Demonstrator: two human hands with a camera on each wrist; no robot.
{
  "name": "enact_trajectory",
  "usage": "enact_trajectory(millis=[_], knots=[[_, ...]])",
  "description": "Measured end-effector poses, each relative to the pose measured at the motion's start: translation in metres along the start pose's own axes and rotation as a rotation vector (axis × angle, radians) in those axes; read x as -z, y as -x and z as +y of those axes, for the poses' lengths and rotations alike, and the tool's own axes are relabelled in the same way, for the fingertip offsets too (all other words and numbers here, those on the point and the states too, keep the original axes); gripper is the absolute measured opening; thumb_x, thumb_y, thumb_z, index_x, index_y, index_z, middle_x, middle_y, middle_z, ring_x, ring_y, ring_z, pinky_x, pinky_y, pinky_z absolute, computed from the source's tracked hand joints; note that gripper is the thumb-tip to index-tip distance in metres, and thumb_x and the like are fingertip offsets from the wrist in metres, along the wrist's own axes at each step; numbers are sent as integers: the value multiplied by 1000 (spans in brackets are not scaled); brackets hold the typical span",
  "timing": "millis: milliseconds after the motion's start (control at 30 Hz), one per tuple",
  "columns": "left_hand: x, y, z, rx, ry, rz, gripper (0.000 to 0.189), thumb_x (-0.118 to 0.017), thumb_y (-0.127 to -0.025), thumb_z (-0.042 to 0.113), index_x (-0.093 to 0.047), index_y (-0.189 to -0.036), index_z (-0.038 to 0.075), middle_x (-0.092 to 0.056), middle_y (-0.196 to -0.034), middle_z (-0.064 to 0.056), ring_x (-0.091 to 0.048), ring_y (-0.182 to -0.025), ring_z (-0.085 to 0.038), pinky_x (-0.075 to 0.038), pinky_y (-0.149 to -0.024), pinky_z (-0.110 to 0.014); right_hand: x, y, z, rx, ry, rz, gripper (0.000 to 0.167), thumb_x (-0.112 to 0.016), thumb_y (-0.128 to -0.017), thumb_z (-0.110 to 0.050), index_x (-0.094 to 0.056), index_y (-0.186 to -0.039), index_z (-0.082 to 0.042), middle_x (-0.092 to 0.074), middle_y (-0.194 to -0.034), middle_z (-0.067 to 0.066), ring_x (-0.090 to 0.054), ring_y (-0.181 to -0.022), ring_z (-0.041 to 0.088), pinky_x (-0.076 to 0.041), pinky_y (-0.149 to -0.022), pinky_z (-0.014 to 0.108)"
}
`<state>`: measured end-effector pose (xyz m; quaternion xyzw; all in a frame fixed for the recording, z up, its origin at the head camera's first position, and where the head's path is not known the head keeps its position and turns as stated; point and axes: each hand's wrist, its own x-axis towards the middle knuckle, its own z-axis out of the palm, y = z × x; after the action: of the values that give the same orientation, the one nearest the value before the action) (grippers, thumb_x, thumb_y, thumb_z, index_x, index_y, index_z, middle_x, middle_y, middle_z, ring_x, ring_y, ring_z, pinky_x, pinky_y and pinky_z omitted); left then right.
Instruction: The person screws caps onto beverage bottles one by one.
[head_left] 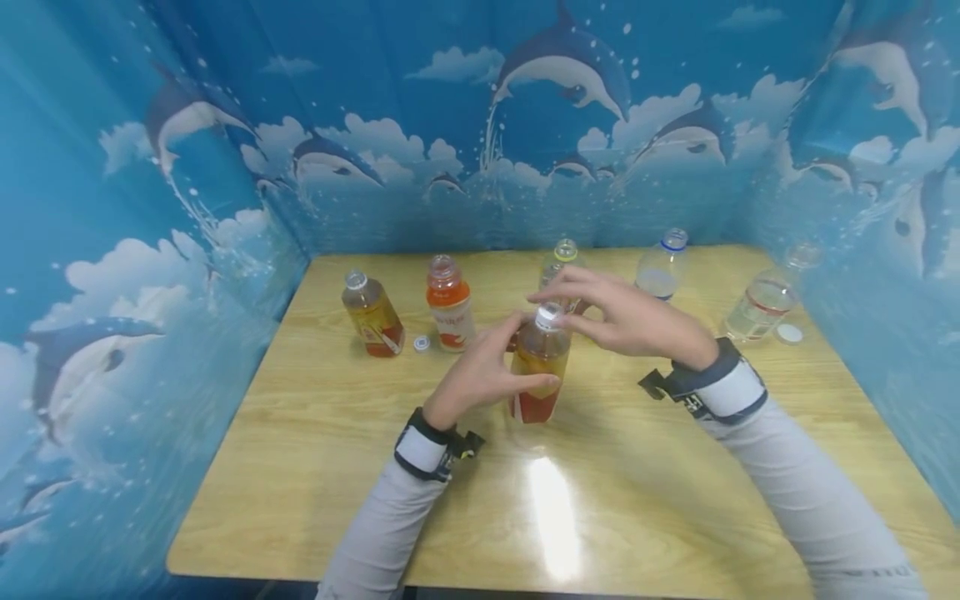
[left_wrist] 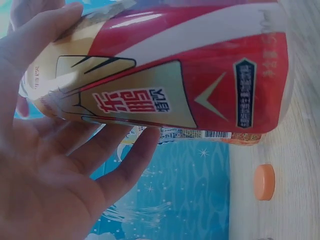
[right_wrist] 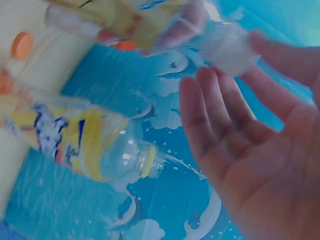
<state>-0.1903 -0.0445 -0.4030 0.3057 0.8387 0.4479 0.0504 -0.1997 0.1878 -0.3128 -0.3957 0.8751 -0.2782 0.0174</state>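
A drink bottle (head_left: 540, 360) with a red and gold label stands upright over the middle of the table, amber liquid in it. My left hand (head_left: 487, 371) grips its side, thumb across the front. In the left wrist view the label (left_wrist: 140, 100) fills the upper half, and the fingers curl behind it. At the bottle's mouth, my right hand (head_left: 626, 315) pinches the white cap (head_left: 548, 315) between thumb and fingertips. The same cap (right_wrist: 227, 47) is blurred in the right wrist view, with the other fingers spread beside it.
Behind stand an amber bottle (head_left: 372, 318), an uncapped orange-and-white bottle (head_left: 452, 312), a yellow-ringed bottle (right_wrist: 90, 140), a blue-ringed bottle (head_left: 660, 271) and a clear bottle (head_left: 761, 307). Loose caps lie on the table (head_left: 315, 467), one white (head_left: 789, 334), one orange (left_wrist: 264, 182). Dolphin-print curtains (head_left: 420, 100) surround it.
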Motion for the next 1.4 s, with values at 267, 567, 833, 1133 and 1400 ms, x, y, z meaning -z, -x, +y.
enact_trajectory(millis=[267,567,833,1133,1400], knots=[[0,3,4,-16,-15,-22,81,-82,-83,49,-44,-149,23,-64,-134,2,-63,-116,-13,-56,-96,-35,-5,3,-1,-37,54,22,43,-62,-100,-45,-60,-137,-22,-60,-135,-3,-59,-119,17,-54,-95,42],[1,6,5,-70,-32,-2,85,-83,-83,46,-41,-153,22,-64,-135,0,-63,-117,-12,-55,-96,-31,0,4,-4,33,17,14,26,-64,-102,-25,-66,-126,-16,-66,-124,1,-60,-117,21,-54,-96,45],[-2,5,4,-127,-36,16,82,-85,-80,45,-46,-149,24,-66,-131,4,-64,-114,-8,-54,-96,-28,-2,4,-5,6,117,40,26,-61,-101,-45,-64,-115,-24,-63,-107,-9,-58,-96,12,-53,-80,36],[-3,12,4,-212,-7,-50,83,-88,-78,41,-47,-148,24,-66,-133,5,-62,-118,-7,-52,-100,-28,-16,4,-6,234,240,140,24,-61,-96,-35,-53,-79,-22,-46,-69,-8,-41,-61,6,-38,-52,23],[-6,12,1,-170,-96,62,79,-87,-80,39,-49,-146,23,-67,-129,4,-64,-112,-8,-58,-90,-29,-34,-1,-9,21,396,343,42,-57,-94,-51,-66,-68,-19,-38,-47,-11,-33,-42,6,-27,-40,24]])
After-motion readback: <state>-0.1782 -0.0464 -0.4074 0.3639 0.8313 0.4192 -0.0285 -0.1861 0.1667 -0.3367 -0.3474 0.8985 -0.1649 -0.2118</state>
